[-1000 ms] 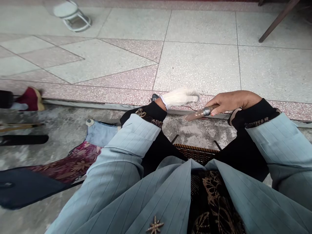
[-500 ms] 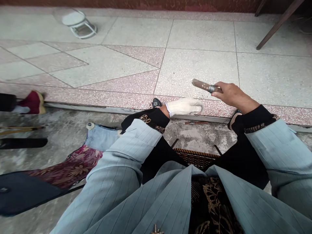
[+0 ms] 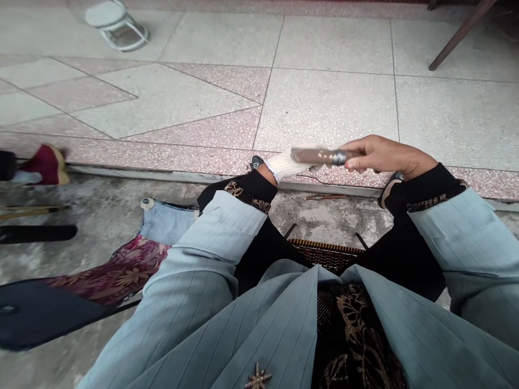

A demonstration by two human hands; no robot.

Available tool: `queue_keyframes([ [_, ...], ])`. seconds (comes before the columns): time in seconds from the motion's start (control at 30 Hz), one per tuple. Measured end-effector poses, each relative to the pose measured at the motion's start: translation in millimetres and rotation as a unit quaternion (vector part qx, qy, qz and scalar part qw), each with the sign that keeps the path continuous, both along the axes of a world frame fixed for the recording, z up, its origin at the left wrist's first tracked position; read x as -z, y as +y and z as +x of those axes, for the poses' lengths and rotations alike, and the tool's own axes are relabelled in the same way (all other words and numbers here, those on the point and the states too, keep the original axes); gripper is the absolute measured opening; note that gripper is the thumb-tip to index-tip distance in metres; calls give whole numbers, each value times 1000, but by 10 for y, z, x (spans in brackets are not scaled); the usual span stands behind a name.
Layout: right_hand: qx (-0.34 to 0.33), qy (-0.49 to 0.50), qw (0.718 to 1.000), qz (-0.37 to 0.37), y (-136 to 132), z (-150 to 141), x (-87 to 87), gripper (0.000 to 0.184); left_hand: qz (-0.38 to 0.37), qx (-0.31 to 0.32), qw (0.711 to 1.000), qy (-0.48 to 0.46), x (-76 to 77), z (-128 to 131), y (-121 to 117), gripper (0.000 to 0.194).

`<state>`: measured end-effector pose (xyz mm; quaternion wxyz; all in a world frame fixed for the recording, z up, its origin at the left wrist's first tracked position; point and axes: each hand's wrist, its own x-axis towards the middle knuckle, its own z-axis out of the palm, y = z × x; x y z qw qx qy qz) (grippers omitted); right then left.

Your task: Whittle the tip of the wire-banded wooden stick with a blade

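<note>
My right hand (image 3: 375, 153) is bare and closed around one end of a short brown stick (image 3: 311, 156), which looks wooden. Silvery wire is wound round the stick just beyond my fingers. Its free end points left and lies in front of my left hand (image 3: 283, 164), which wears a white knit glove. The gloved fingers look curled, but the stick hides most of them, and whatever they hold is hidden too. Whether stick and glove touch, I cannot tell. Below my hands a thin reddish-brown stick (image 3: 325, 197) lies on the concrete by the step.
A tiled step (image 3: 324, 108) runs across the front, above rough concrete. A white stool (image 3: 121, 29) stands at the back left, a wooden leg (image 3: 460, 35) at the back right. Another person's red shoe (image 3: 46, 165) is at left. A wicker seat edge (image 3: 324, 254) shows between my knees.
My right hand has swung the brown stick left and slightly down, over my gloved hand. The left hand has shifted a little left. The whole view has tilted slightly.
</note>
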<state>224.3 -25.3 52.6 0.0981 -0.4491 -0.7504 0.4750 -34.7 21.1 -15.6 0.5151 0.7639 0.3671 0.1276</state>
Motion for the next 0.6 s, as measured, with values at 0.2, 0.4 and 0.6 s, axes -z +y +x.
queue_keyframes([
  [0.2, 157, 31, 987, 17, -27, -77, -69, 13, -11, 2, 1000, -3, 53, 91, -66, 26],
  [0.4, 294, -36, 950, 96, 179, 26, 89, 34, -23, 112, 993, 30, -58, 81, -162, 30],
  [0.6, 195, -292, 921, 167, 221, 26, 213, 45, 122, 93, 985, 79, -323, -40, -123, 35],
])
